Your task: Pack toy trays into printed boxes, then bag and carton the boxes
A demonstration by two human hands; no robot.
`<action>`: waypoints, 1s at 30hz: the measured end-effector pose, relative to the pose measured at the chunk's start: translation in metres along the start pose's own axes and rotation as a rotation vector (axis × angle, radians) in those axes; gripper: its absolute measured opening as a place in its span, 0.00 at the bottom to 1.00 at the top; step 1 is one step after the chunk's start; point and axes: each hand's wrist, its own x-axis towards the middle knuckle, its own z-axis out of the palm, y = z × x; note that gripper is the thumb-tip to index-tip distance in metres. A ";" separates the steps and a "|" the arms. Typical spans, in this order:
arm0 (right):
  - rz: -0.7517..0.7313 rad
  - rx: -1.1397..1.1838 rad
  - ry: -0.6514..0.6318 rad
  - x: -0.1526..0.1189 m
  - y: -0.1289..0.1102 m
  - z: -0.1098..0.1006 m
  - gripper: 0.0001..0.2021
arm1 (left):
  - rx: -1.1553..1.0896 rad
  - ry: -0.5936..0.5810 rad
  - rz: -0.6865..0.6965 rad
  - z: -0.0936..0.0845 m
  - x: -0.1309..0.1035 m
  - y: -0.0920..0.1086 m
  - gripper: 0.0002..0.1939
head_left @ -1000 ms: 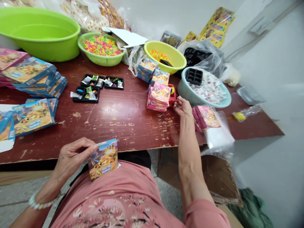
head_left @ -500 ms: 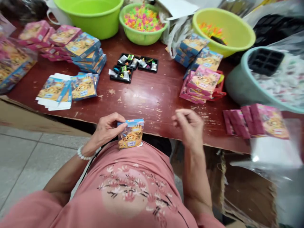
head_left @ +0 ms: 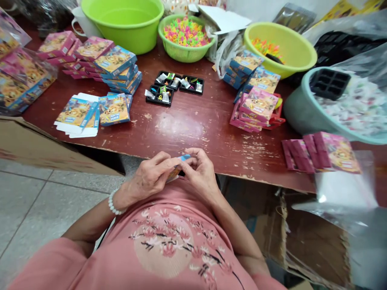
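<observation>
Both my hands meet at the table's front edge, around one small blue-and-yellow printed cardboard box. My left hand is closed over the box and covers most of its face. My right hand pinches its right end, where a bit of blue card shows between the fingers. Beyond my hands, black compartment trays filled with small bright pieces and white packets lie on the table. Flat, unfolded blue cartons are at the left, beside a made-up blue box.
Stacked pink boxes and blue boxes stand at the back left. Behind are a green basin, a basket of colourful pieces and a yellow basin. A pale blue tub and more pink boxes stand right.
My right hand has come in from the right and gripped the box. My left hand has shifted right and now covers the box, which has turned so its front is mostly hidden.
</observation>
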 end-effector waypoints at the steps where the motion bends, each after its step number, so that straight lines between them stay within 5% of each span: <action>1: 0.010 -0.006 -0.003 0.001 0.001 0.001 0.20 | 0.010 -0.035 -0.011 0.000 0.000 0.000 0.18; 8: -0.015 -0.161 -0.040 0.010 0.017 -0.002 0.25 | -0.075 -0.101 -0.144 -0.004 0.005 -0.009 0.16; 12: -0.183 -0.503 -0.082 0.011 0.024 -0.009 0.29 | -0.274 0.111 -0.318 -0.023 0.000 -0.014 0.13; 15: -0.414 -0.587 -0.191 0.018 0.024 -0.012 0.16 | -0.373 0.332 -0.432 -0.040 -0.002 -0.024 0.13; 17: -0.533 -0.618 -0.207 0.027 0.023 -0.014 0.08 | -0.342 0.369 -0.392 -0.049 0.000 -0.039 0.14; 21: -0.684 -0.841 -0.158 0.055 0.021 -0.024 0.21 | -0.078 0.245 -0.124 -0.054 0.001 -0.084 0.12; 25: -0.722 -1.076 -0.324 0.082 0.018 -0.037 0.21 | 0.268 0.067 -0.012 -0.045 -0.010 -0.119 0.19; 28: -0.665 -1.181 -0.441 0.108 0.001 -0.042 0.24 | 0.413 0.021 -0.074 -0.038 -0.016 -0.116 0.25; 30: -0.640 -1.213 -0.394 0.137 -0.017 -0.035 0.25 | 0.433 -0.006 -0.115 -0.031 -0.011 -0.102 0.25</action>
